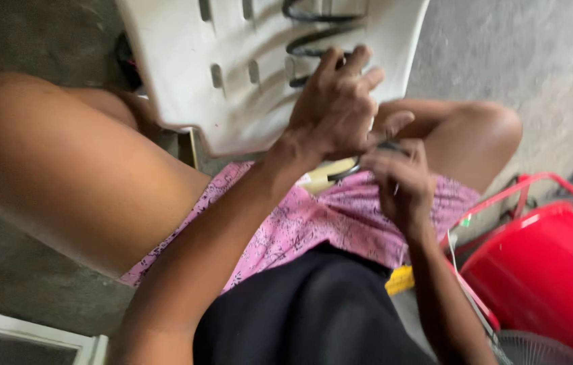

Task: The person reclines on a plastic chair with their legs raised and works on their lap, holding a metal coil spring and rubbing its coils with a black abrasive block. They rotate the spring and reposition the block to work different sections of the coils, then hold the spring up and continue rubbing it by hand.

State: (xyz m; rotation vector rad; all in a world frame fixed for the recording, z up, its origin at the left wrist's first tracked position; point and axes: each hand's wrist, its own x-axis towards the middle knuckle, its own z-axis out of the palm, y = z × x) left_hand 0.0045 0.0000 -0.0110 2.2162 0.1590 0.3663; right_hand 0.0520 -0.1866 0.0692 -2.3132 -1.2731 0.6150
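Hiding something dark, perhaps wire (pixel 357 164): hands

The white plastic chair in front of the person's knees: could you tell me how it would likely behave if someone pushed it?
The white plastic chair looks thin-walled and slotted, so probably light for its size and easy to slide on the concrete floor. It appears tilted, so a push might well tip it. The shell seems stiff, perhaps flexing slightly. The left hand rests against it.

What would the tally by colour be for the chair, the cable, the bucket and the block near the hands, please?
White: 1, the chair
Black: 1, the cable
Red: 1, the bucket
Yellow: 1, the block
Total: 4
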